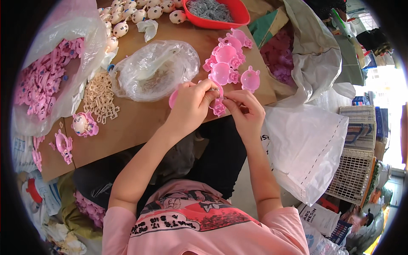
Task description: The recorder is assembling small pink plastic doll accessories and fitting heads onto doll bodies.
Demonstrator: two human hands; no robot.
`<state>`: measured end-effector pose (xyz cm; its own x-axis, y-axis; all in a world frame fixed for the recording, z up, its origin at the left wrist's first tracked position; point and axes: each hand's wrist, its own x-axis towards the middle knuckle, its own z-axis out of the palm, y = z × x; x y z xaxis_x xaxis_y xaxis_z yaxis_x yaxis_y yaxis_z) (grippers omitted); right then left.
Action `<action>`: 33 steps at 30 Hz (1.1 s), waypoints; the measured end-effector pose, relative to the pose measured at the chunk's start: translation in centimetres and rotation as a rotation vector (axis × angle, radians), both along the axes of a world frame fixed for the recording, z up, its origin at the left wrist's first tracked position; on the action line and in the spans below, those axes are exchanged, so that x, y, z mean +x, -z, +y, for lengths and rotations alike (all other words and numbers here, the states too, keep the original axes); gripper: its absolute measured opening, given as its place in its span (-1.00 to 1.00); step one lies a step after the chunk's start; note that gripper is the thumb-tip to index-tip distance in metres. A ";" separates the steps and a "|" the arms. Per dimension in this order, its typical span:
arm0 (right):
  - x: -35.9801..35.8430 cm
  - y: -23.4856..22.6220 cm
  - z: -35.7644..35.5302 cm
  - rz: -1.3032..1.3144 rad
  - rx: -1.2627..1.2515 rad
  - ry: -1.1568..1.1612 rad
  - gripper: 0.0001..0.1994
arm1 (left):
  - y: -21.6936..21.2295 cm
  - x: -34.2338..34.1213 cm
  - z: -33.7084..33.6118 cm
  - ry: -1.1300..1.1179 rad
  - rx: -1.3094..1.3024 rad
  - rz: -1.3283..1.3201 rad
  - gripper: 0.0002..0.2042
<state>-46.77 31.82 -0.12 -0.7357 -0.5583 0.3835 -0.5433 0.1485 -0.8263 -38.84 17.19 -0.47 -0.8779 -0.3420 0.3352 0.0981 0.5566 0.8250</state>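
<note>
My left hand (190, 104) is closed, thumb and forefinger pinching a pink plastic shell (219, 107) at the table's front edge. Opposite it, my right hand (245, 111) pinches a small grey metal piece at the shell; its exact shape is too small to tell. The fingers hide much of the shell. Just beyond my hands lie several round pink shells (225, 53) with small ears. One more pink shell (250, 79) rests beside them, near the right edge. Left of my hands is a clear plastic bag (155, 70) with small pieces inside.
A red tray (242, 15) of tangled grey metal pieces stands at the back. Cream ball-shaped heads (138, 16) line the far left. Beige links (100, 97) are heaped beside a bag of pink parts (46, 80). A white sack (304, 144) hangs right of the table.
</note>
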 end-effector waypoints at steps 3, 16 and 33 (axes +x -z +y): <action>-0.1 -0.1 0.3 -0.015 -0.043 0.013 -0.91 | -0.6 0.2 0.3 0.066 0.206 -0.058 -0.93; 0.7 -0.7 0.1 0.281 -0.020 0.028 -0.86 | -2.1 0.8 1.2 0.027 0.436 -0.129 -0.94; 1.0 -2.1 0.4 0.109 -0.051 -0.099 -0.87 | -1.7 1.9 0.4 0.247 0.852 -0.193 -0.88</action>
<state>-45.77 32.21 1.97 -0.6305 -0.6041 0.4874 -0.6398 0.0490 -0.7670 -36.96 17.61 1.20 -0.9739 -0.2012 -0.1055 -0.0488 -0.2684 0.9621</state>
